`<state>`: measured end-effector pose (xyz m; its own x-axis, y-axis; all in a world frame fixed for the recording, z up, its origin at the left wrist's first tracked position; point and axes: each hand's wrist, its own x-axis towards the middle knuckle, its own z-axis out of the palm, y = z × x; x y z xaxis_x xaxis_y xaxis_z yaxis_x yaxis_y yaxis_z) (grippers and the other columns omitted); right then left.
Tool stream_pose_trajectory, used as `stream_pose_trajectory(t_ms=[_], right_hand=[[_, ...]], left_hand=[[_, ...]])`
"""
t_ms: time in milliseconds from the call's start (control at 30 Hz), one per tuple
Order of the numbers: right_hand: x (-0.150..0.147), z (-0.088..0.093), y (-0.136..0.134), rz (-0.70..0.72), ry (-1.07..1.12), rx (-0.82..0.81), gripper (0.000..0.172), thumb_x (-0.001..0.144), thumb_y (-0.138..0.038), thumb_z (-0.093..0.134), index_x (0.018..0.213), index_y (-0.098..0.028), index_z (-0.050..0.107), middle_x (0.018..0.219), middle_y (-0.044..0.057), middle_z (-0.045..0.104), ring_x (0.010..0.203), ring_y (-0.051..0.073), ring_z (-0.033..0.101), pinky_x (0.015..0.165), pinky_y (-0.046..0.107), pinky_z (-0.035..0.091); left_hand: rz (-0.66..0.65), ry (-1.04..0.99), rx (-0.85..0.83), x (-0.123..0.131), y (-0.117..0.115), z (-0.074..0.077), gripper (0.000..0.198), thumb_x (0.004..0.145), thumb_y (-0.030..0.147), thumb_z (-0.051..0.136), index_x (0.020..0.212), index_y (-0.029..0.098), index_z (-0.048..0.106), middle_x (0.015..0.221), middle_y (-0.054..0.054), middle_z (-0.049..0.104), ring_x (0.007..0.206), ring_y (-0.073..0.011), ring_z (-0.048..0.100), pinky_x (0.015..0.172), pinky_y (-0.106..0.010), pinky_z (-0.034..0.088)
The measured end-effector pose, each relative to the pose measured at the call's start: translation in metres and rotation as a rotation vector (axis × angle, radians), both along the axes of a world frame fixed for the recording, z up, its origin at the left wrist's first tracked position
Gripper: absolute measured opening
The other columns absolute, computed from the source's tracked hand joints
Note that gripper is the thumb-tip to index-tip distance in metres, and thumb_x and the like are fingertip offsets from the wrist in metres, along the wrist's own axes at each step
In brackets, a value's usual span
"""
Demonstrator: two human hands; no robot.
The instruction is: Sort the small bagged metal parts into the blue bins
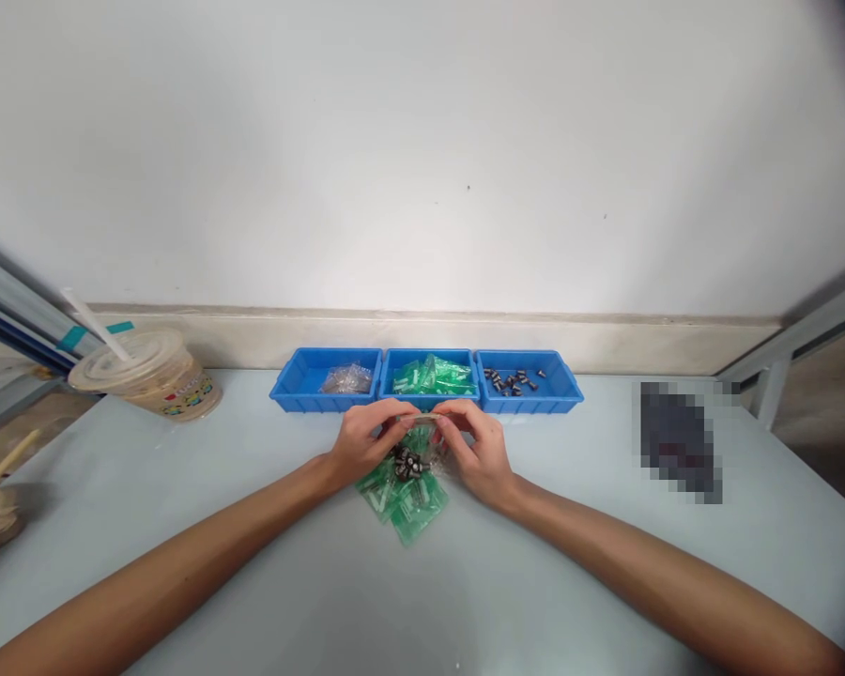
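My left hand (370,438) and my right hand (475,447) meet near the middle of the table, thumbs and index fingers pinching opposite ends of a small plastic packet (423,419). It is thin, pale and seen almost edge-on, so its contents cannot be made out. Just below my fingers lies a pile of green plastic packets (420,510), with a cluster of small dark metal-tipped parts (409,464) on top. Some clear packets (437,459) lie beside my right fingers, partly hidden by them.
Three blue bins stand in a row behind my hands: the left bin (288,403) holds clear packets, the middle bin (394,401) green packets, the right bin (563,404) small dark parts. A lidded drink cup (183,380) stands left. A dark blurred object (676,437) lies right.
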<state>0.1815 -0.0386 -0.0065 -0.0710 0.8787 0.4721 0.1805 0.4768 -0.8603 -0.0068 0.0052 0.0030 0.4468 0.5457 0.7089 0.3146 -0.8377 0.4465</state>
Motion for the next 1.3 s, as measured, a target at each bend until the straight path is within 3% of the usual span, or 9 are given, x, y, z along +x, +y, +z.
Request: stream_pose_trajectory(t_ms=[233,500,667,767,867,967,1067,1167,1300], right_hand=[[-0.001,-0.001,-0.001,-0.021,0.012,0.017,0.011,0.093,-0.024,0.052,0.095,-0.021,0.062,0.082,0.003,0.065,0.062,0.014,0.062,0.060,0.028,0.052],[0.000,-0.004,0.000,0.014,0.013,0.031,0.015,0.095,-0.027,0.047,0.095,-0.022,0.061,0.082,0.004,0.064,0.062,0.014,0.060,0.060,0.028,0.052],[0.001,-0.003,0.000,0.040,-0.045,0.099,0.017,0.095,-0.022,0.046,0.096,-0.022,0.062,0.089,0.005,0.064,0.066,0.014,0.060,0.065,0.030,0.052],[0.001,-0.001,-0.001,0.033,-0.063,0.109,0.018,0.095,-0.019,0.046,0.100,-0.022,0.062,0.094,0.006,0.062,0.068,0.014,0.059,0.065,0.030,0.052],[0.001,0.000,-0.001,0.021,-0.060,0.116,0.017,0.094,-0.018,0.046,0.101,-0.022,0.061,0.095,0.006,0.061,0.070,0.015,0.059,0.064,0.030,0.052],[0.001,-0.001,0.000,0.022,-0.068,0.123,0.017,0.094,-0.018,0.046,0.101,-0.022,0.061,0.095,0.007,0.061,0.075,0.016,0.060,0.065,0.030,0.052],[0.001,-0.001,0.001,0.023,-0.076,0.129,0.017,0.093,-0.017,0.047,0.100,-0.022,0.062,0.094,0.007,0.061,0.079,0.017,0.060,0.066,0.030,0.052],[0.001,-0.001,0.001,0.025,-0.082,0.145,0.017,0.093,-0.016,0.047,0.099,-0.021,0.062,0.092,0.006,0.061,0.082,0.018,0.061,0.069,0.031,0.052],[0.002,-0.002,0.002,0.032,-0.085,0.151,0.017,0.093,-0.015,0.047,0.098,-0.021,0.062,0.092,0.006,0.061,0.084,0.018,0.061,0.072,0.032,0.052]], left_hand=[[0.034,-0.028,0.017,-0.001,0.000,-0.006,0.014,0.091,0.022,0.054,0.096,0.017,0.066,0.083,-0.004,0.075,0.067,-0.0121,0.070,0.065,-0.019,0.056],[-0.061,-0.069,0.017,-0.001,-0.001,-0.006,0.017,0.091,0.014,0.051,0.092,0.017,0.067,0.075,-0.002,0.074,0.064,-0.0104,0.069,0.063,-0.017,0.055],[0.006,-0.107,0.056,-0.001,-0.002,-0.004,0.017,0.089,0.012,0.052,0.085,0.016,0.068,0.075,-0.003,0.074,0.059,-0.0091,0.066,0.059,-0.017,0.053],[0.074,-0.166,0.042,-0.002,-0.001,0.003,0.015,0.087,0.012,0.054,0.084,0.016,0.068,0.073,-0.002,0.072,0.056,-0.0087,0.063,0.056,-0.017,0.051],[0.183,-0.218,-0.016,-0.008,0.005,0.020,0.013,0.087,0.017,0.055,0.089,0.015,0.068,0.065,0.000,0.067,0.049,-0.0077,0.057,0.052,-0.018,0.047],[0.308,-0.257,-0.231,-0.019,0.020,0.043,0.017,0.087,0.021,0.054,0.096,0.014,0.066,0.053,0.005,0.057,0.040,-0.0071,0.049,0.043,-0.017,0.040],[0.375,-0.084,-0.390,-0.034,0.041,0.061,0.021,0.081,0.019,0.051,0.095,0.015,0.066,0.045,0.006,0.050,0.039,-0.0101,0.049,0.045,-0.019,0.041],[0.451,0.248,-0.484,-0.048,0.059,0.066,0.024,0.078,0.023,0.049,0.093,0.018,0.067,0.056,0.003,0.063,0.044,-0.0136,0.055,0.049,-0.023,0.043],[0.607,0.617,-0.403,-0.053,0.062,0.066,0.030,0.081,0.033,0.050,0.105,0.024,0.066,0.075,-0.001,0.071,0.066,-0.0204,0.064,0.061,-0.026,0.043]])
